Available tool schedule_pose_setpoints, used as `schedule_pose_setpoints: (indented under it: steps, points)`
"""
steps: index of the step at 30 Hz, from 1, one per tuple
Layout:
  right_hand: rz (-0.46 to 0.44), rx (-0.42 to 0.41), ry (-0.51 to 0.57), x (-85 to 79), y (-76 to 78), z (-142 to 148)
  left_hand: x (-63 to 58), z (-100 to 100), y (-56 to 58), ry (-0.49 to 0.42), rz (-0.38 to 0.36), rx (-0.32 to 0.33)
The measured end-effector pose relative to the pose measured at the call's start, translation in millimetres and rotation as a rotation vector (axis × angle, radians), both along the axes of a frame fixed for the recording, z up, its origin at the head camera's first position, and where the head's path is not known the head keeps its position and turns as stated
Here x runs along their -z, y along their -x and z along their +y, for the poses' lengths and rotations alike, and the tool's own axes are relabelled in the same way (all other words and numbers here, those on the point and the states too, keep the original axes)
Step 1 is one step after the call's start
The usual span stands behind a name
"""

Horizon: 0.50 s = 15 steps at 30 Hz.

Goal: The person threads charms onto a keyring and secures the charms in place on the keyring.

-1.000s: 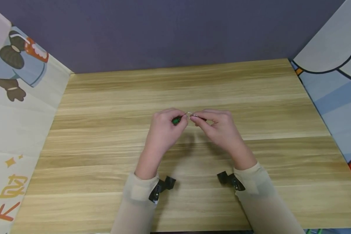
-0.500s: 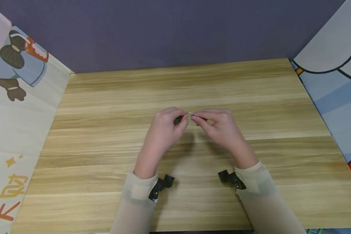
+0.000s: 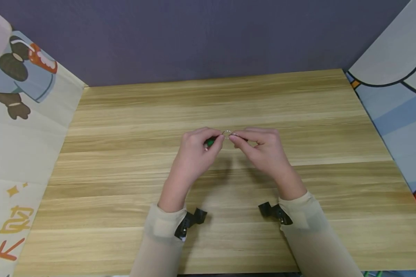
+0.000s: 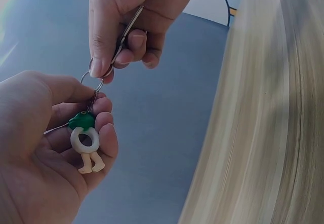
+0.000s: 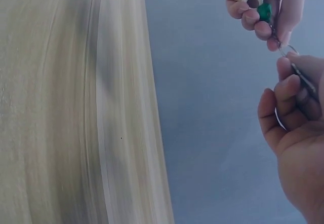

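My left hand (image 3: 195,154) pinches a keychain between thumb and fingers where its chain meets a metal key ring (image 4: 84,77). The keychain's figure (image 4: 85,139), with a green head, a white ring-shaped body and two pale legs, lies against the curled fingers in the left wrist view. Facing it, my right hand (image 3: 265,154) pinches a thin silver key (image 4: 134,20) at the ring's other side. Thumb and fingertips cover part of the ring, so how the key sits on it is hidden. Both hands are raised above the table.
Under the hands lies a wood-grain table (image 3: 152,107). A dark blue-grey panel (image 3: 208,38) stands along its back edge. Printed panels flank it, one on the left (image 3: 24,146) and one on the right (image 3: 388,104). Each sleeve cuff carries a black wrist camera.
My right hand has shifted slightly right, and more of the ring shows between the fingertips. The left hand keeps its pinch and barely moves.
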State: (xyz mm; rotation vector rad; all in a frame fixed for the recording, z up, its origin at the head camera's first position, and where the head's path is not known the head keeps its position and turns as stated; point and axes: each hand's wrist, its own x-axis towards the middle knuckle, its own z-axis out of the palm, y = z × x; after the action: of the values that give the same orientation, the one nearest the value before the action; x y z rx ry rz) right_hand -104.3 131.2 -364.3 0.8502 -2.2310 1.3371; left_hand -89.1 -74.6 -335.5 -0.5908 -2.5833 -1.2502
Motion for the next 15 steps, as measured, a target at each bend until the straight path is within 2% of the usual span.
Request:
schedule_pose_setpoints:
  steps: [9,15]
  points:
    - [0.020,-0.004,0.053,3.2,1.1,-1.5,3.5,1.3,0.6,-0.065,-0.032,0.006]
    - [0.013,-0.007,0.134,8.7,1.8,-6.1,7.0,3.2,0.0,-0.173,-0.137,-0.001]
